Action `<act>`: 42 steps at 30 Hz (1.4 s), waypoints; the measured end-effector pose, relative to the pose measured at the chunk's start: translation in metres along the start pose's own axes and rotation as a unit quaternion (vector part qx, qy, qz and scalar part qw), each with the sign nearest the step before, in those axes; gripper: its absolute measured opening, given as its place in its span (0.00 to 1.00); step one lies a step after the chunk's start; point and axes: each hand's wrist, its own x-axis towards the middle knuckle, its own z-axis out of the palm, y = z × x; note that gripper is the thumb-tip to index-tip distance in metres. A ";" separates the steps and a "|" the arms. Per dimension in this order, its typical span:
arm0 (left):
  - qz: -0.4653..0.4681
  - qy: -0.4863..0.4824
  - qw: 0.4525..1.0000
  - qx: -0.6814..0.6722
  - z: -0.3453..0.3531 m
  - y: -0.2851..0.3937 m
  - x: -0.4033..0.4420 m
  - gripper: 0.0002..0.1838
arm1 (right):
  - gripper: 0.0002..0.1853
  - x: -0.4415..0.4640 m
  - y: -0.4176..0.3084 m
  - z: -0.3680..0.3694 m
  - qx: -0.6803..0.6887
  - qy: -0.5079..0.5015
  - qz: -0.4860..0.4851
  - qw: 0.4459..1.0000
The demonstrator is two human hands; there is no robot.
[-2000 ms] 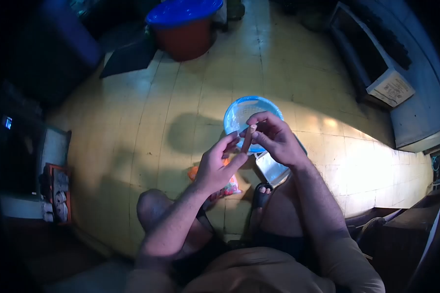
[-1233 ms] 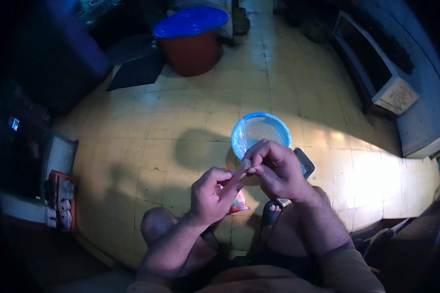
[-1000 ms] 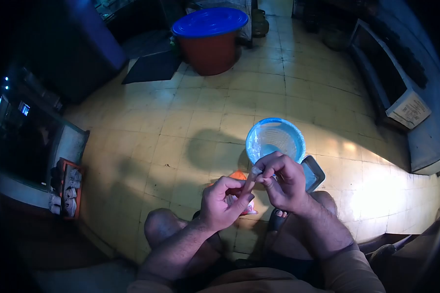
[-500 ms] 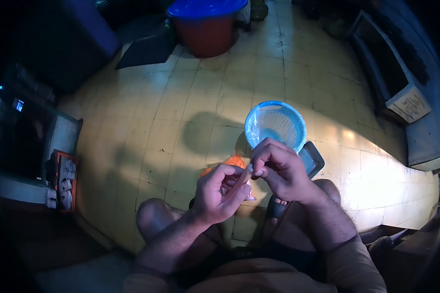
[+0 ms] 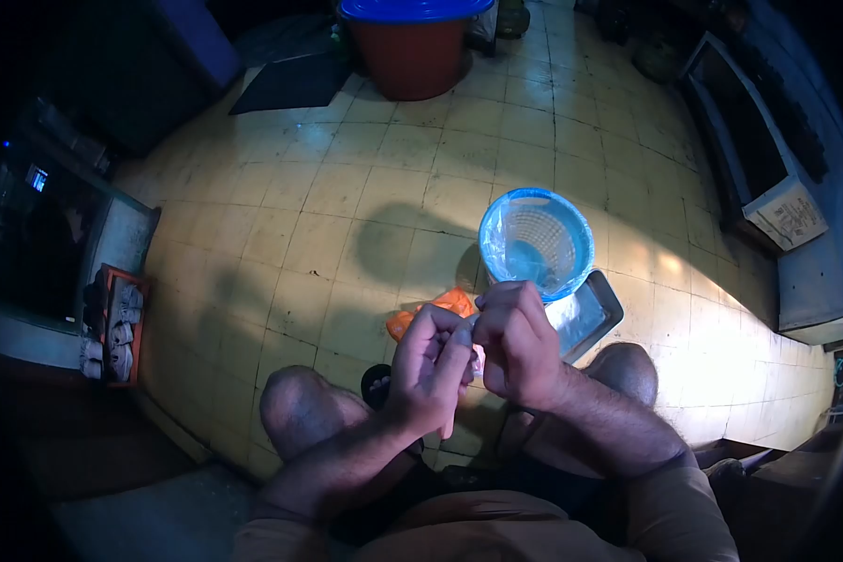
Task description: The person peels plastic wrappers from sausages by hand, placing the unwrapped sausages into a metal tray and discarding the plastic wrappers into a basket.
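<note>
Above the floor, between my knees, my left hand (image 5: 429, 367) and my right hand (image 5: 523, 345) meet at the fingertips. A small pale piece (image 5: 472, 319) is pinched between them, too small and covered to name. The left thumb and forefinger press together on it. My right fingers are curled tightly at its other side. Behind my left hand lies an orange plastic bag (image 5: 455, 302) on the floor. Just beyond my right hand stands a blue plastic basket (image 5: 585, 245) lined with clear plastic. A grey metal tray (image 5: 585, 323) sits beside it, partly hidden by my right hand.
A red-brown tub (image 5: 412, 61) with a blue lid stands at the far side, with a dark mat (image 5: 295, 82) to its left. Shoes (image 5: 122, 335) fill a rack at left. A printed box (image 5: 787, 215) is at right. My knees flank the hands.
My right hand has moved slightly down and turned, its fingers curling more tightly. My left thumb now points upward against the forefinger. The view has shifted a little, showing more of the tray.
</note>
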 end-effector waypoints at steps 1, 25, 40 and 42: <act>0.001 0.000 1.000 0.000 -0.001 0.002 0.001 0.07 | 0.23 0.001 0.000 0.000 -0.006 -0.005 -0.024 1.000; -0.100 -0.106 0.989 -0.002 -0.018 0.003 0.016 0.15 | 0.21 0.008 0.013 -0.035 0.194 -0.050 0.179 0.963; -0.080 -0.116 0.987 -0.074 -0.011 -0.004 0.016 0.12 | 0.05 -0.005 0.018 -0.024 0.209 0.017 0.189 0.959; -0.054 -0.033 0.997 -0.047 -0.012 -0.004 0.020 0.13 | 0.04 -0.004 0.018 -0.018 0.188 -0.088 0.209 0.956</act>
